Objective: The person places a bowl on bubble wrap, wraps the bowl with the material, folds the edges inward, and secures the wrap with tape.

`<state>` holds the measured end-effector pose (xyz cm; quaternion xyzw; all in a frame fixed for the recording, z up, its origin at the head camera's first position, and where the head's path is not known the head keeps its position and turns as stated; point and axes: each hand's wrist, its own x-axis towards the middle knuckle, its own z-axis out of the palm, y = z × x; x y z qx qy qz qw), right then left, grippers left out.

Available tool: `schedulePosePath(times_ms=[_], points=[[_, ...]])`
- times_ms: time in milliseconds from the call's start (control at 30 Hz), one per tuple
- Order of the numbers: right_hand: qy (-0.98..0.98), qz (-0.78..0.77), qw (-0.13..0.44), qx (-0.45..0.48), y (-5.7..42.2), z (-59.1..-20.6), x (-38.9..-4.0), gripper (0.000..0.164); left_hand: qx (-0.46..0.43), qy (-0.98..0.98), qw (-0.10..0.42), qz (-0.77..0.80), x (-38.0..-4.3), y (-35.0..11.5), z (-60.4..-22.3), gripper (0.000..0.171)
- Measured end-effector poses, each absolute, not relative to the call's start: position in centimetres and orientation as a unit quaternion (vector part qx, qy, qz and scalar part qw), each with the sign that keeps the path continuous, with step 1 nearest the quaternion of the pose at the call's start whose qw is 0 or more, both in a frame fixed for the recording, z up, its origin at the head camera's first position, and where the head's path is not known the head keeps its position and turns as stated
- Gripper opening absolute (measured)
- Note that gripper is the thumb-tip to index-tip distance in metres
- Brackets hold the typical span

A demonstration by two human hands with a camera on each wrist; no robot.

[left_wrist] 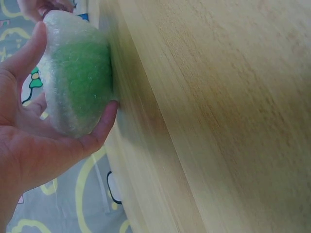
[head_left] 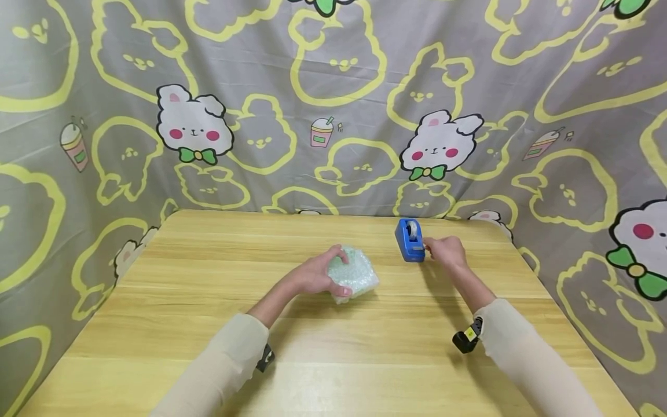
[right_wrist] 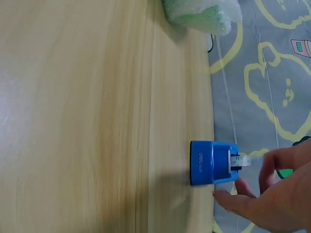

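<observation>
A bubble-wrapped bundle (head_left: 359, 272) with something green inside is on the wooden table, near its middle. My left hand (head_left: 319, 274) grips it from the left, thumb and fingers spread around its sides. In the left wrist view the green content (left_wrist: 85, 80) shows through the clear bubble wrap (left_wrist: 58, 34). A blue tape dispenser (head_left: 410, 242), loaded with a roll of tape (right_wrist: 239, 160), stands farther back to the right. Right at its right side is my right hand (head_left: 447, 252). The right wrist view shows that hand's fingers (right_wrist: 228, 201) loosely bent beside the dispenser, a gap between thumb and fingers.
The light wood table (head_left: 292, 376) ends at the back and sides against a grey curtain (head_left: 250, 75) with cartoon rabbits. Small black devices hang under both wrists, one (head_left: 467, 337) at the right sleeve and one (head_left: 266, 359) at the left.
</observation>
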<state>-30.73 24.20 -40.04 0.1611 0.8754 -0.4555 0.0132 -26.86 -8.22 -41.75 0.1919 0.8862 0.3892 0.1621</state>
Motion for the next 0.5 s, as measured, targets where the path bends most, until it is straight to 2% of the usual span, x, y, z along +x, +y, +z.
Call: schedulePosePath(times_ms=[167, 333, 500], points=[[0.852, -0.501, 0.062, 0.139, 24.5, -40.3, -30.8, 0.044, 0.196, 0.887, 0.16, 0.386, -26.9, -8.4, -41.7, 0.071], [0.815, -0.55, 0.119, 0.137, 24.6, -40.8, -30.8, 0.037, 0.2, 0.888, 0.156, 0.384, -27.0, -8.4, -41.8, 0.071], [0.767, -0.612, 0.128, 0.144, 24.2, -41.2, -30.5, 0.038, 0.203, 0.887, 0.157, 0.385, -27.0, -8.3, -41.9, 0.071]])
